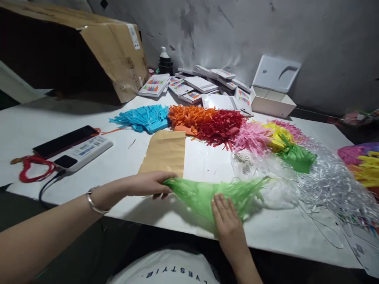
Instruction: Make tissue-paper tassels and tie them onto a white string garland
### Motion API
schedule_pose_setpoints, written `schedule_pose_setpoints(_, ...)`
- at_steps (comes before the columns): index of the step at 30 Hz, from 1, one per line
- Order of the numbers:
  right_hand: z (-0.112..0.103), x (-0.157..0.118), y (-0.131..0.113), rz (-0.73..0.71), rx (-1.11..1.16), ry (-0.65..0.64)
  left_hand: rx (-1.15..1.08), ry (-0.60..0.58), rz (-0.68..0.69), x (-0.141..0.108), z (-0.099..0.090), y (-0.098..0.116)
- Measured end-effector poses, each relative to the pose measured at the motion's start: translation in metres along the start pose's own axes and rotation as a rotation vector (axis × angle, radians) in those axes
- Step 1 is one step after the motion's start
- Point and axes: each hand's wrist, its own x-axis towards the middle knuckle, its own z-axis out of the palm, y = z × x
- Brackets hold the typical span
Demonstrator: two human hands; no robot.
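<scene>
A light green piece of fringed tissue paper (195,195) lies spread over the front part of the white table. My left hand (155,184), with a silver bangle on the wrist, is closed on its left end. My right hand (226,217) lies flat on the paper's middle, fingers stretched out and side by side. The fringe fans out to the right of that hand, towards a clear plastic bag (278,193). Just behind my left hand lies a sheet of brown paper (164,152).
Fringed bundles stand in a row behind: blue (145,118), orange (191,116), red (222,126), pink (253,137), green (299,157). Silver strands (334,177) cover the right side. A phone (66,141), power bank (84,153), cardboard box (115,51) and flat packs (201,84) sit further back.
</scene>
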Motion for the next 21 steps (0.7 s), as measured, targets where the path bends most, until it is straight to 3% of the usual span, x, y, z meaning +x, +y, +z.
schedule_pose_setpoints(2, 0.021, 0.007, -0.015, -0.031, 0.079, -0.053, 0.216, 0.255, 0.034, -0.010, -0.006, -0.021)
schedule_pose_setpoints(4, 0.032, 0.011, -0.025, -0.021, 0.122, -0.089, 0.404, 0.462, 0.195, -0.015, 0.005, -0.033)
schedule_pose_setpoints(5, 0.035, 0.012, -0.029, -0.002, 0.138, -0.099, 0.483, 0.497, 0.308, -0.015, 0.017, -0.036)
schedule_pose_setpoints(7, 0.038, 0.014, -0.035, 0.038, 0.166, -0.106, 0.616, 0.430, 0.568, -0.008, 0.046, -0.038)
schedule_pose_setpoints(9, 0.037, 0.014, -0.038, 0.068, 0.179, -0.124, 0.677, 0.325, 0.733, 0.004, 0.075, -0.036)
schedule_pose_setpoints(12, 0.032, 0.010, -0.035, 0.080, 0.185, -0.152, 0.713, 0.322, 0.714, 0.019, 0.101, -0.038)
schedule_pose_setpoints(15, 0.021, 0.003, -0.025, 0.106, 0.185, -0.163, 0.634, 0.360, 0.711, 0.022, 0.102, -0.045)
schedule_pose_setpoints(21, 0.006, -0.002, -0.019, 0.143, 0.183, -0.140, 0.503, 0.312, 0.677, 0.013, 0.098, -0.053)
